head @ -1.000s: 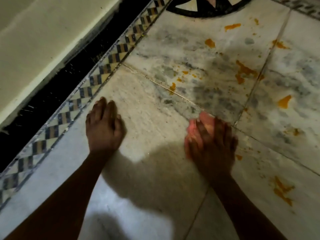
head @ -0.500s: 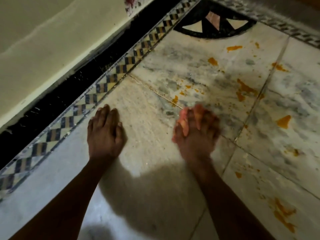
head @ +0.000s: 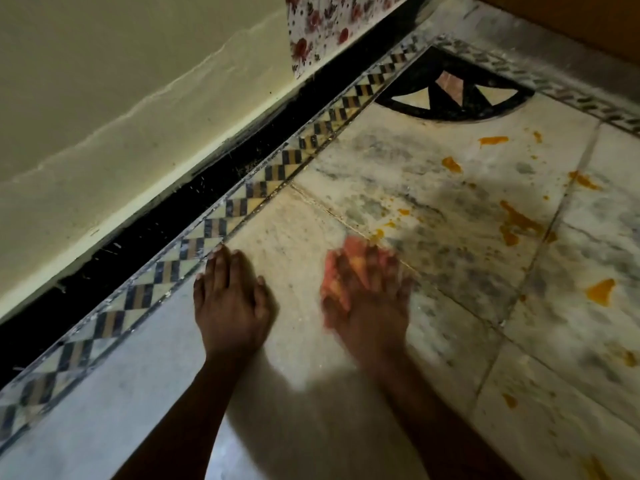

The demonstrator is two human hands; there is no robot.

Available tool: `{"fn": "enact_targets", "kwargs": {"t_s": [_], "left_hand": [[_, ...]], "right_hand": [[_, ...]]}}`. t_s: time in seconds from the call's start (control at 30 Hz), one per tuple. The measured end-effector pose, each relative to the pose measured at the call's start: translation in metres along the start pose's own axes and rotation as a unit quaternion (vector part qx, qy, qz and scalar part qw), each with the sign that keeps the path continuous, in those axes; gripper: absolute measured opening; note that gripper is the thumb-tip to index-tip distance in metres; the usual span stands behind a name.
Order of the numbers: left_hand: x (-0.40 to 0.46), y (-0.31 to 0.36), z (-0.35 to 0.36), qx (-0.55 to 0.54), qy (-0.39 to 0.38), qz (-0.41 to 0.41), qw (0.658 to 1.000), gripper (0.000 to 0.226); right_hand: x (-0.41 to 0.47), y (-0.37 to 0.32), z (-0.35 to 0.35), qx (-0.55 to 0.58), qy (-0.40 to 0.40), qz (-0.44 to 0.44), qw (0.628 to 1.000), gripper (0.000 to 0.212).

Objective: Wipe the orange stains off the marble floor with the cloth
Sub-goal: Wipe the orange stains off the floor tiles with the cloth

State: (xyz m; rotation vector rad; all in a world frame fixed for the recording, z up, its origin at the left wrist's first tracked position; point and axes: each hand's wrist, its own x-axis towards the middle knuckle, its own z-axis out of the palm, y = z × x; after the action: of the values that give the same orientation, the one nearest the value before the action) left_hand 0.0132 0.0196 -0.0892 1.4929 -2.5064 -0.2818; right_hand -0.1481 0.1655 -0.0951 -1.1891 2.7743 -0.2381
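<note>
Both hands lie on the marble floor (head: 450, 188): left hand (head: 230, 303) flat, fingers straight; right hand (head: 367, 292), blurred, presses the pink cloth (head: 337, 271) down beside small orange stains (head: 519, 223).

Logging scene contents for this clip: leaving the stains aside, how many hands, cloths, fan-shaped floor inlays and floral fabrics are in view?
Hands: 2, the left hand flat on the floor and the right hand on the cloth
Pink cloth: 1
Fan-shaped floor inlay: 1
Floral fabric: 1
Total: 5
</note>
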Motion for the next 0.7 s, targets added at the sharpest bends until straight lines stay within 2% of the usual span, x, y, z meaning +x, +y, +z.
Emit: {"fn": "enact_targets", "kwargs": {"t_s": [0.07,0.13,0.17,0.23,0.3,0.33,0.4,0.47,0.57,0.63,0.7], "left_hand": [[0.001,0.001,-0.002,-0.001,0.0,-0.004,1.0,0.074],[0.001,0.0,-0.002,0.003,-0.003,-0.009,1.0,0.074],[0.0,0.001,-0.002,0.002,-0.003,-0.008,1.0,0.074],[0.001,-0.001,0.001,0.006,0.003,-0.002,1.0,0.074],[0.002,-0.003,0.004,0.008,0.009,0.001,1.0,0.074],[0.002,-0.004,0.004,0.009,0.01,0.0,1.0,0.074],[0.002,-0.003,0.002,0.016,0.002,0.0,1.0,0.075],[0.003,-0.001,-0.004,0.023,-0.006,-0.001,1.0,0.075],[0.004,0.004,-0.009,0.034,-0.011,-0.019,0.999,0.073],[0.003,0.007,-0.009,0.035,-0.016,-0.02,0.999,0.072],[0.003,0.006,-0.009,0.034,-0.016,-0.019,0.999,0.072]], "right_hand": [[-0.062,0.003,-0.007,0.0,-0.005,-0.078,0.997,0.072],[-0.101,0.034,-0.016,-0.013,-0.015,-0.066,0.998,0.069],[-0.096,0.051,-0.018,-0.022,-0.026,-0.032,0.999,0.068],[-0.049,0.066,-0.011,-0.013,-0.022,0.097,0.995,0.072],[0.013,0.047,-0.004,0.002,0.016,0.145,0.989,0.077],[0.037,0.028,-0.002,0.006,0.008,0.125,0.992,0.077],[0.047,-0.009,0.0,0.009,-0.051,0.029,0.998,0.075],[0.007,-0.026,-0.005,0.008,-0.049,-0.088,0.995,0.071],[-0.086,0.017,-0.015,-0.004,-0.015,-0.153,0.988,0.063],[-0.101,0.071,-0.024,-0.024,-0.039,-0.087,0.995,0.065],[-0.067,0.099,-0.024,-0.043,-0.053,0.052,0.996,0.071]]}}
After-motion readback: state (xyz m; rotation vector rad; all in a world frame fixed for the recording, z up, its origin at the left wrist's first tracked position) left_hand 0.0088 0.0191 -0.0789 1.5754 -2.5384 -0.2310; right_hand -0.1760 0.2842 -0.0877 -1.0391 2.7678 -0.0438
